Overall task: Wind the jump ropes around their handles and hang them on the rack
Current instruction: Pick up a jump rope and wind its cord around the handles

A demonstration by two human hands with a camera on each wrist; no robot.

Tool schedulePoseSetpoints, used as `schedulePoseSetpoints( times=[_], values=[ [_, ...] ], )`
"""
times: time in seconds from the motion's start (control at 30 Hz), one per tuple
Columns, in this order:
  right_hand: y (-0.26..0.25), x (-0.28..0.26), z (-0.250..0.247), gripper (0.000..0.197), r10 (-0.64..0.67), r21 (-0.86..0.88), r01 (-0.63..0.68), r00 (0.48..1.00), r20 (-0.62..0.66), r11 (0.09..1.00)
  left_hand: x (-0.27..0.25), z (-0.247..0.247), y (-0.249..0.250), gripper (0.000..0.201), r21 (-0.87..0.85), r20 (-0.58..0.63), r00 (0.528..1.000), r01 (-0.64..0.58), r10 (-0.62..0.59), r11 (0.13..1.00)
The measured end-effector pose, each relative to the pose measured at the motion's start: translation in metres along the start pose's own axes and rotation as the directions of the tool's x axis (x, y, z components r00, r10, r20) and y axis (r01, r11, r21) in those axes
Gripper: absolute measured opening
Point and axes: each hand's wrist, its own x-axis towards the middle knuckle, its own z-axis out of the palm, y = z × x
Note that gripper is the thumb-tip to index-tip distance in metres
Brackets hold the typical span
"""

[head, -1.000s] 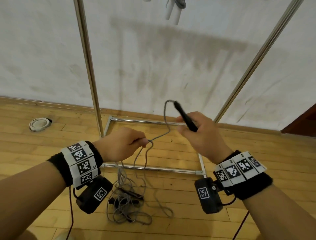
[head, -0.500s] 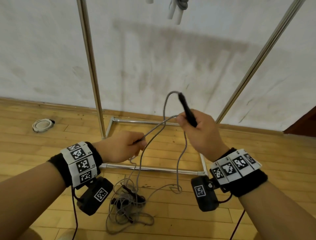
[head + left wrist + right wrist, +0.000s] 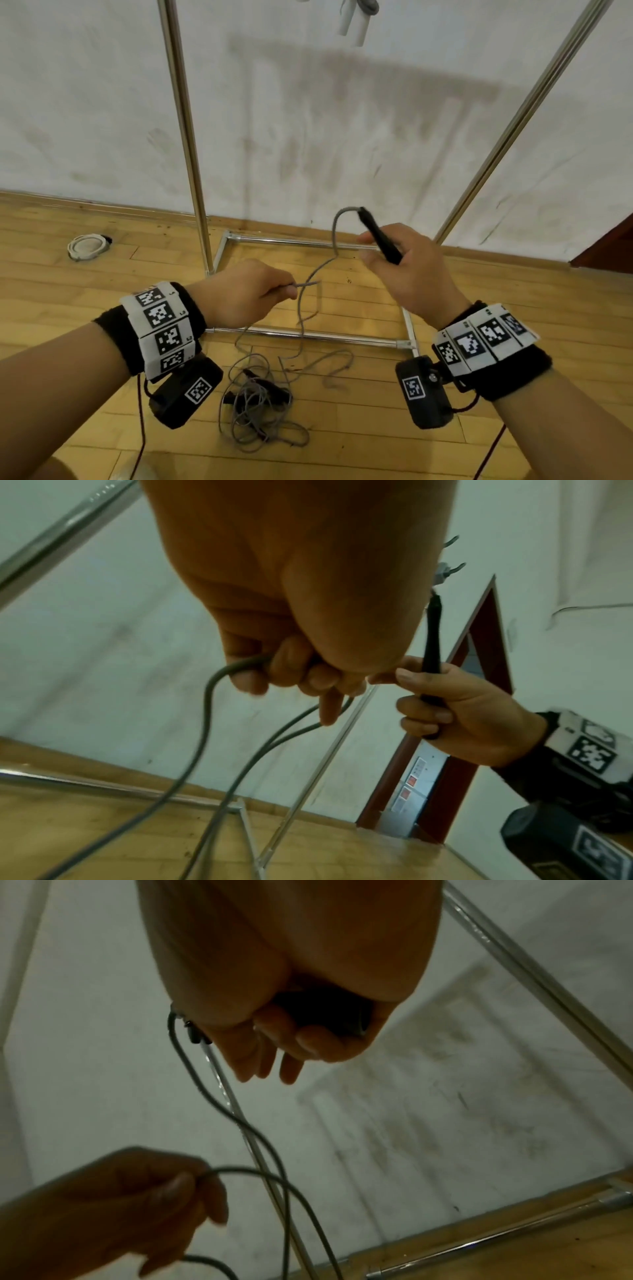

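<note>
Left hand [image 3: 246, 294] has pulled the grey rope [image 3: 334, 236] taut from the handle [image 3: 378, 236].

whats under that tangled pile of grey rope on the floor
The pile of grey rope lies on the wooden floor. At least one black handle shows through the loops; how many handles or ropes are buried in it cannot be told.

Two hands [image 3: 246, 294] [image 3: 411, 270], one rack [image 3: 181, 120] (ropes [image 3: 257, 404] tangled, uncountable).
</note>
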Motion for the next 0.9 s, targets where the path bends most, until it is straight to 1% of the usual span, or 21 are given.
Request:
schedulePoseSetpoints(
  times=[0.07, 0.13, 0.17, 0.2, 0.27, 0.37, 0.43, 0.53, 0.63, 0.73, 0.9],
  values=[
    [-0.008, -0.004, 0.010, 0.019, -0.026, -0.011, 0.028, 0.991, 0.133, 1.000, 0.000, -0.003, 0.014, 0.033, 0.017, -0.026, 0.998, -0.065, 0.066, 0.998],
    [-0.014, -0.008, 0.019, 0.018, -0.006, 0.002, 0.006, 0.968, 0.249, 1.000, -0.001, -0.006, 0.025, 0.031, 0.008, -0.074, 0.991, -0.108, 0.108, 0.994],
    [-0.017, -0.009, 0.023, 0.015, 0.003, 0.023, -0.011, 0.959, 0.283, 1.000, -0.003, -0.007, 0.029, 0.029, -0.001, -0.103, 0.987, -0.122, 0.121, 0.993],
    [-0.020, -0.010, 0.026, 0.013, 0.008, 0.043, -0.022, 0.953, 0.303, 0.999, -0.004, -0.008, 0.032, 0.028, -0.004, -0.133, 0.983, -0.129, 0.127, 0.992],
    [-0.023, -0.010, 0.028, 0.013, 0.011, 0.061, -0.033, 0.946, 0.323, 0.998, -0.008, -0.011, 0.036, 0.027, -0.009, -0.196, 0.975, -0.105, 0.101, 0.994],
    [-0.024, -0.010, 0.027, 0.010, -0.013, 0.076, -0.014, 0.941, 0.339, 0.997, -0.012, -0.012, 0.038, 0.019, -0.135, -0.282, 0.959, -0.060, 0.020, 0.989],
    [-0.024, -0.009, 0.027, 0.008, -0.021, 0.052, 0.006, 0.954, 0.299, 0.999, -0.014, -0.013, 0.036, 0.017, -0.197, -0.283, 0.959, -0.041, -0.017, 0.979],
    [-0.025, -0.006, 0.021, 0.015, -0.041, 0.034, 0.036, 0.983, 0.180, 0.999, -0.017, -0.014, 0.026, 0.020, -0.165, -0.226, 0.974, -0.026, -0.012, 0.986],
    [-0.023, 0.000, 0.009, 0.018, -0.027, 0.067, 0.023, 0.998, 0.058, 0.997, -0.018, -0.013, 0.012, 0.024, -0.149, -0.179, 0.984, -0.019, -0.008, 0.989],
    [-0.020, 0.002, -0.002, 0.017, -0.033, 0.120, 0.038, 0.998, -0.046, 0.992, -0.016, -0.011, 0.001, 0.024, -0.148, -0.138, 0.990, 0.011, -0.031, 0.989],
    [-0.014, 0.007, -0.018, 0.010, 0.027, 0.106, -0.007, 0.981, -0.192, 0.994, -0.015, -0.006, -0.009, 0.025, -0.258, -0.021, 0.996, 0.073, -0.081, 0.963]
  ],
)
